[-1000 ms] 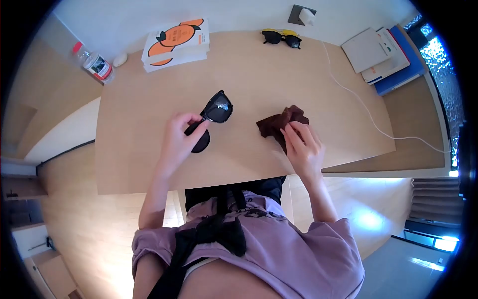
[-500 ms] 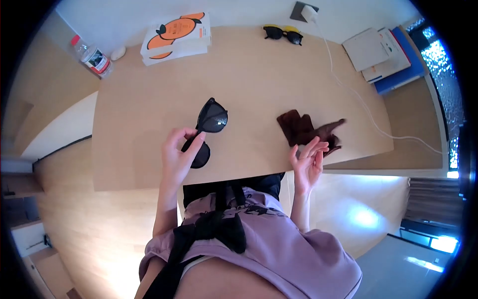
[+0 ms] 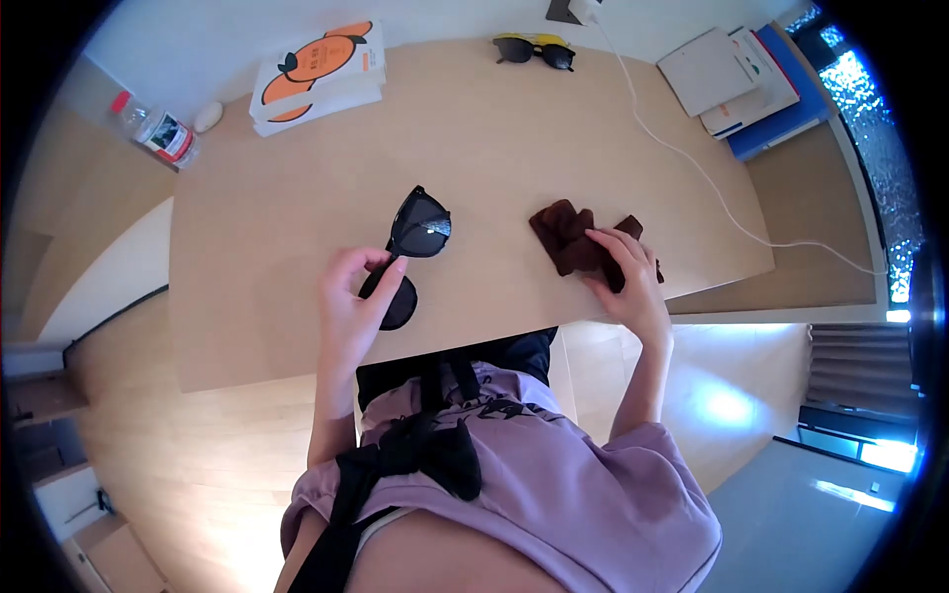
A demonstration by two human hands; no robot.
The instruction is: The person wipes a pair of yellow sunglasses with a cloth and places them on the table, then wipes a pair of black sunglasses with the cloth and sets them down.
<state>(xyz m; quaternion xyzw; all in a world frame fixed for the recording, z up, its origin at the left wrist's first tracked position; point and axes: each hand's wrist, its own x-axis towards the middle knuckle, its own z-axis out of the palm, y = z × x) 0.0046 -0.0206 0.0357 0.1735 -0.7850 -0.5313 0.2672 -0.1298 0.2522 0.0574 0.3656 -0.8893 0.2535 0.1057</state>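
My left hand point(image 3: 351, 292) pinches black sunglasses point(image 3: 422, 225) at the bridge between thumb and fingers. One dark lens points up and away, while the other hangs partly behind my fingers. On the right side of the desk lies a crumpled dark brown cloth point(image 3: 563, 237). My right hand point(image 3: 635, 287) grips its near right part, with the fingers over the fabric and the thumb on the near side. Some of the cloth is hidden under that hand.
The wooden desk point(image 3: 474, 128) holds a tissue pack point(image 3: 321, 79) with orange fruit prints, and a second pair of sunglasses point(image 3: 534, 52) with yellow on it. Stacked books point(image 3: 736, 84) sit at back right. A white cable point(image 3: 682, 153) crosses the right side; a bottle point(image 3: 158, 133) stands left.
My right hand has turned over from palm-up beside the cloth and come down onto it, bunching it. The left hand keeps the sunglasses in nearly the same place. The view has shifted slightly.
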